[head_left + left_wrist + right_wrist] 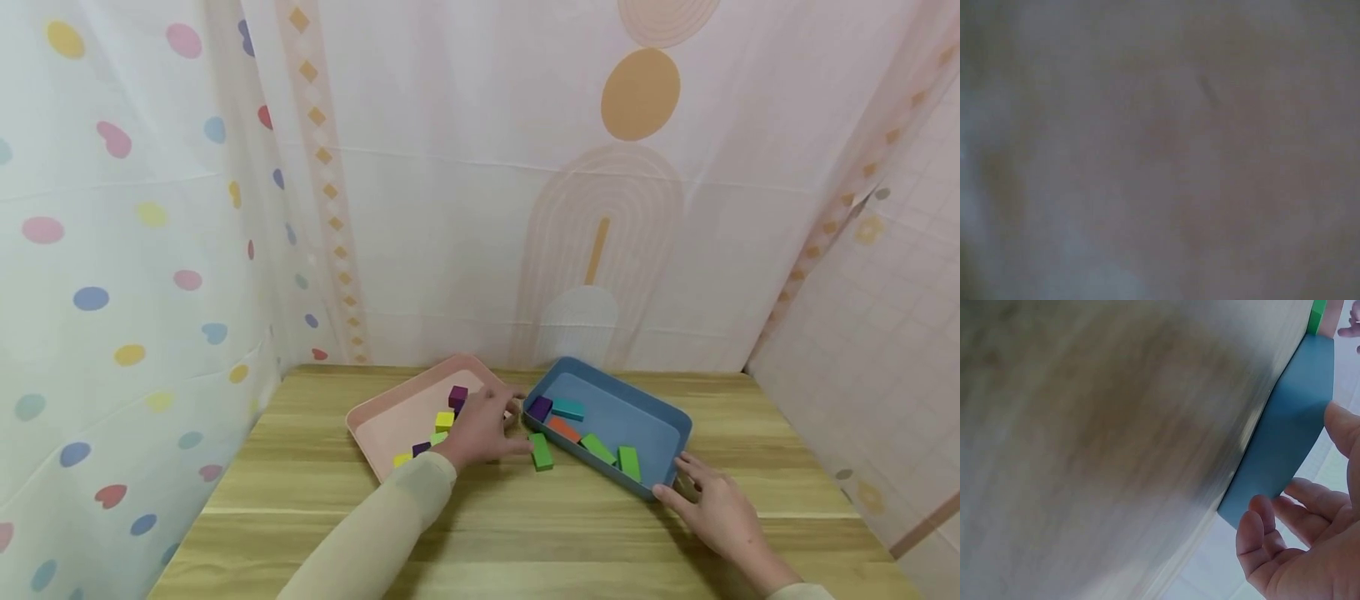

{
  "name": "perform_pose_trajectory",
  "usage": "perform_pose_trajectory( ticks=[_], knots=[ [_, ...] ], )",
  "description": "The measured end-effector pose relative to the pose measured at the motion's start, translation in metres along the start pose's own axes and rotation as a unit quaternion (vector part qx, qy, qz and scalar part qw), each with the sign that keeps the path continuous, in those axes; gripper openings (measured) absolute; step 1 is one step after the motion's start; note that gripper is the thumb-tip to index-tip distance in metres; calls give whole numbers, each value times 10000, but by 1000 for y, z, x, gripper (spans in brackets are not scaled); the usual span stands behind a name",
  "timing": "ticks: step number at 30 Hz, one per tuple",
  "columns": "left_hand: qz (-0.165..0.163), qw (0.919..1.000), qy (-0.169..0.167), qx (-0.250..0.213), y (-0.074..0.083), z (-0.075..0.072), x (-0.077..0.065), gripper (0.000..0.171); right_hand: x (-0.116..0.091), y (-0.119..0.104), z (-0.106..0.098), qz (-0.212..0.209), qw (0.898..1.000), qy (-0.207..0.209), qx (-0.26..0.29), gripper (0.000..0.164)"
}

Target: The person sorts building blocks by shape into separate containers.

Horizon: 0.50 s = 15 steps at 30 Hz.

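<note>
My left hand (483, 425) hovers at the right side of the pink tray (401, 385), fingers spread, with no block visible in its grasp. Its thumb tip is beside a green block (541, 452) that lies on the table between the trays. At the near right corner of the blue tray (651, 400), my right hand (716, 508) holds the wall, thumb on one side of the corner and fingers on the other. The right wrist view shows that hand (1310, 531) against the tray's outer wall (1282, 431). Only a blur fills the left wrist view.
Inside the blue tray lie a purple block (540, 407), a teal block (567, 409), an orange block (564, 429) and two green ones. Purple and yellow blocks (445, 422) sit in the pink tray, partly hidden by my left arm. A curtain (450, 208) hangs behind the wooden table (525, 533).
</note>
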<state>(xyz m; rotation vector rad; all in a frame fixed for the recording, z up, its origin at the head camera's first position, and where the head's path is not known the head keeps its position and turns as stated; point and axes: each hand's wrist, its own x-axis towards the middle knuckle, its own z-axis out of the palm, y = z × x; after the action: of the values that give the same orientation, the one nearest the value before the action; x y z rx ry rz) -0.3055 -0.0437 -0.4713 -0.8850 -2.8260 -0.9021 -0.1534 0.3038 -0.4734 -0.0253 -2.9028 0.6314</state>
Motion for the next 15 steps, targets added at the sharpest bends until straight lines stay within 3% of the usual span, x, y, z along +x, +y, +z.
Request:
perform_pose_trajectory(
  ticks=[6,15],
  knots=[
    [92,9993,-43,373,-2,17,-8,108,1,1,0,5,10000,-28,-26,84],
    [183,9923,36,1221,4,34,-7,120,1,1,1,-34,10000,-15,3,84]
  ],
)
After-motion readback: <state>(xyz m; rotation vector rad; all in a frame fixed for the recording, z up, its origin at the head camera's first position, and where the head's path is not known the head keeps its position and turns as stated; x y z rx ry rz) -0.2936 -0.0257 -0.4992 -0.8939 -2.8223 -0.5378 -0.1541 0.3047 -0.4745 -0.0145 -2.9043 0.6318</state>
